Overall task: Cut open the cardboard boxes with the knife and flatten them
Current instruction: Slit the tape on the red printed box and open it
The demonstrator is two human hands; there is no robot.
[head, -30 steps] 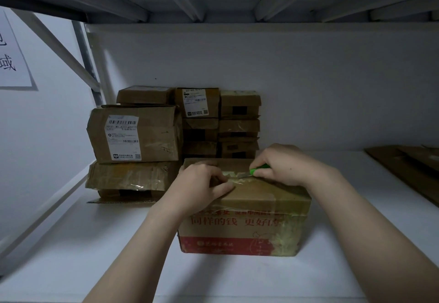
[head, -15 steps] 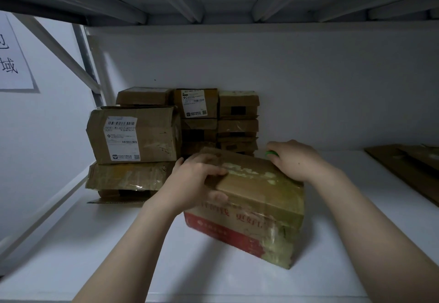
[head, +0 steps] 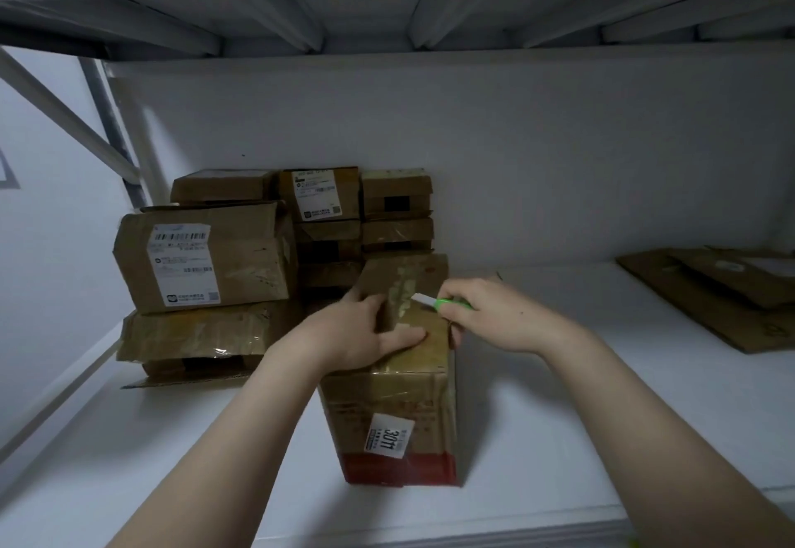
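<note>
Turned on end, the box (head: 400,384) is gripped by the left hand (head: 357,334); beside it, the right hand (head: 494,319) clasps the knife (head: 439,301) for cutting.

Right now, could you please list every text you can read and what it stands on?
"3011": white sticker on the box the left hand holds.
Small print beside it: too small to read.
Shipping labels on the stacked boxes: too blurred to read.
</note>
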